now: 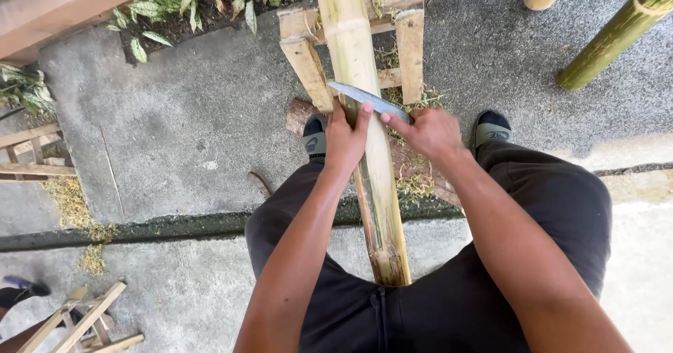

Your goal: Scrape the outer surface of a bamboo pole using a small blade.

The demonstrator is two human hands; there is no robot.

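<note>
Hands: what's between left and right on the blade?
In the head view, the bamboo pole runs between the left hand and right hand; the blade lies across it.

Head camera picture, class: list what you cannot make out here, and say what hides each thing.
- Knife handle: head view, covered by the right hand.
- Bamboo pole top end: cut off by the upper edge.
- Pole's near end: its tip sits against the dark trousers, so its cut face does not show.
- Log under the pole: mostly hidden by the left hand and feet.
</note>
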